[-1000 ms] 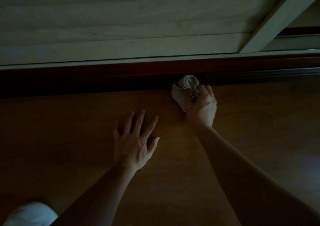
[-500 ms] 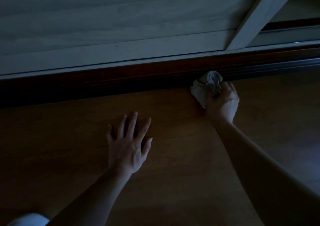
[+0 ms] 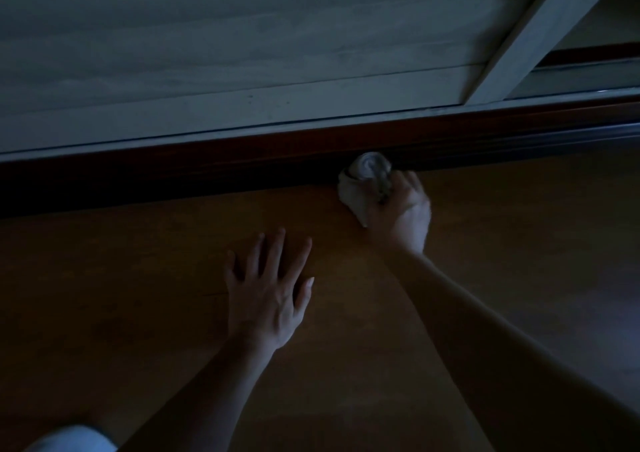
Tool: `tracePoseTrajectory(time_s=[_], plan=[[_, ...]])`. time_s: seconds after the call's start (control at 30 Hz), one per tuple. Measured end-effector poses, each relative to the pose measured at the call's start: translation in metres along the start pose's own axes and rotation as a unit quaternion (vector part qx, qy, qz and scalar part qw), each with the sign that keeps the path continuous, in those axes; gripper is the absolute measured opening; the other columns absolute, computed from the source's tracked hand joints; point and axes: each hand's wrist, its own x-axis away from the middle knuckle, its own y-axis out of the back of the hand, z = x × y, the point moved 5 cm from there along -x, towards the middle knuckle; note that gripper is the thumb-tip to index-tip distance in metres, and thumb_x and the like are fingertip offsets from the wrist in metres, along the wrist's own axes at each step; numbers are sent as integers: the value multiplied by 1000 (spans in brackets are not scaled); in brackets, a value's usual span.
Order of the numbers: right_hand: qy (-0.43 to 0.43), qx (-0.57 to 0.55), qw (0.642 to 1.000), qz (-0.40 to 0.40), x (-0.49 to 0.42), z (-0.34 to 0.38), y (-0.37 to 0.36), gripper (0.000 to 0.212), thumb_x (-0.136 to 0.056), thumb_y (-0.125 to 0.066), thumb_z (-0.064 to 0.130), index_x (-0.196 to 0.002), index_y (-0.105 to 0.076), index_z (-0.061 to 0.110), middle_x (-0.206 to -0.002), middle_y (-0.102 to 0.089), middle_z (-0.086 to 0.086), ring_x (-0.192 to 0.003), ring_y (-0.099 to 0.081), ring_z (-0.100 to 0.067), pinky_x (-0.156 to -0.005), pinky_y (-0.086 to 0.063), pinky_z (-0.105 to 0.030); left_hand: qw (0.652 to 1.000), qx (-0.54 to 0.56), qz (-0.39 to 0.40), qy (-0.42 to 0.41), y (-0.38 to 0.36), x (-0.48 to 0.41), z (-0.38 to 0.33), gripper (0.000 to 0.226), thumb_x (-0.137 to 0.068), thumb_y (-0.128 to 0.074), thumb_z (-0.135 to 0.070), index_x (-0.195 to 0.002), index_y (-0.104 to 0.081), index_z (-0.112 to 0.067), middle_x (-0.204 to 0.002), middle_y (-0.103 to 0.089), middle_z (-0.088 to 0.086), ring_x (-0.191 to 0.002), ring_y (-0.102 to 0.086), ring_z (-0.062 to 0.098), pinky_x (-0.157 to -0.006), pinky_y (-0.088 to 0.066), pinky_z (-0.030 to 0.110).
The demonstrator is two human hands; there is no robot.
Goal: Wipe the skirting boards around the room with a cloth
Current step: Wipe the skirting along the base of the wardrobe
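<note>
I am gripping the bunched cloth (image 3: 366, 178) in my right hand (image 3: 403, 214), fingers curled round it, and pressing it against the dark skirting board (image 3: 207, 171) where the board meets the floor (image 3: 121, 278). My left hand (image 3: 268, 295) is lying flat on the floor with its fingers spread, holding nothing and propping me up, just beside the right. I am judging this as mid-stretch: the board is running on to both sides, and in this dim light I cannot tell which part is wiped. The rest of the room is likely waiting. A pale panel (image 3: 242, 53) and slanting post (image 3: 540, 28) are standing above; nothing is blocking the board here.
</note>
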Motion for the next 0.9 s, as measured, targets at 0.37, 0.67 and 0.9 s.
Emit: tracePoseTrajectory(time_s=[0.37,0.67,0.9], plan=[[9,-48,998,47,22,54,-41,60,-81,-48,61,-99,-62,6,-98,-58,-6,-82,-56,-20,-64,-37,-29,999,17,-30,-1,0,5,0,52,-101,-32,-50,-149,-42,-35,-158,-36,9,-137,-38,35,-107,-28,68],[4,-23,1000,15,8,16,-24,40,-86,-63,43,-110,-60,11,-103,-58,-3,-89,-58,-19,-68,-37,-28,999,14,-31,13,9,4,-8,48,-102,-36,-41,-148,-47,-34,-153,-45,13,-134,-45,38,-104,-36,66],[-86,0,995,-59,-20,-64,38,25,-90,-62,26,-107,-62,7,-104,-60,-9,-93,-58,-25,-71,-35,-28,998,43,-15,-48,22,-29,-55,53,-105,-14,-51,-154,-32,-41,-163,-28,-1,-141,-38,27,-113,-30,59]])
